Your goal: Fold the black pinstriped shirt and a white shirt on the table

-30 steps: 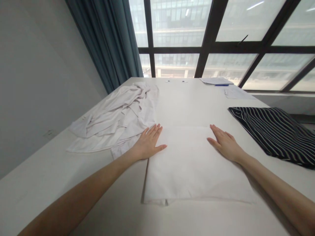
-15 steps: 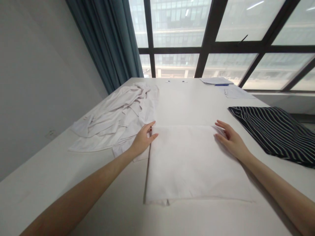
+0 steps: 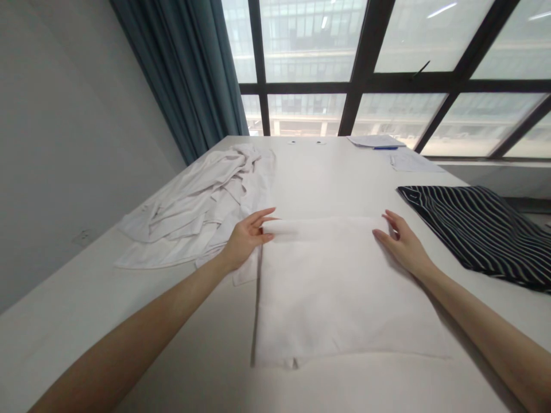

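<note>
A white folded cloth (image 3: pixel 344 292) lies flat in front of me, its far edge between my hands. My left hand (image 3: pixel 247 238) is at the far left corner, thumb on top and fingers stretched along the far edge, with the cloth between them. At the far right corner my right hand (image 3: pixel 402 241) holds the edge between its thumb and curled fingers. A shallow crease runs across the cloth just below the far edge. The near edge has a small dark gap left of its middle. The fingers' undersides are hidden.
A crumpled heap of white cloth (image 3: pixel 185 212) covers the table's left side, close to my left hand. Black-and-white striped fabric (image 3: pixel 482 229) lies at the right. Papers (image 3: pixel 374 140) and a blue pen (image 3: pixel 385 148) rest at the far right, below the windows.
A crease has appeared below the cloth's far edge. My left hand has shifted slightly left, its fingers straighter. My right hand stays at its corner.
</note>
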Available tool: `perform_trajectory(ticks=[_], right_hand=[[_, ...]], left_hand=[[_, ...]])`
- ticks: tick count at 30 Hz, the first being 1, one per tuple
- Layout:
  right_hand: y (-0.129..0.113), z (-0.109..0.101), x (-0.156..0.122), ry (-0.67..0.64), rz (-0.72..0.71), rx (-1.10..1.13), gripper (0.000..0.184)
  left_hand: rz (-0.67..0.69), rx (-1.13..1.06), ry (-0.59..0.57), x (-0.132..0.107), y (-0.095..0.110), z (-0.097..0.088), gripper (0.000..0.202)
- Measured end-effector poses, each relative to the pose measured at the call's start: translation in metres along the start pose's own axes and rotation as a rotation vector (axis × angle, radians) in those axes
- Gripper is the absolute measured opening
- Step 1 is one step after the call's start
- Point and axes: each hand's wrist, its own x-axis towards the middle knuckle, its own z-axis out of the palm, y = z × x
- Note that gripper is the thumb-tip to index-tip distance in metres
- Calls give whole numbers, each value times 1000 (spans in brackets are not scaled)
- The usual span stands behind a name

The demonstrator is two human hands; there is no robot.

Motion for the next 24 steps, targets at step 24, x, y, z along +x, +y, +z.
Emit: perform_trajectory(ticks=[24], right_hand=[[-4,-12,-1,-84,137,531,52]], left_hand=[[-12,215,107,2,-13,-9,56]])
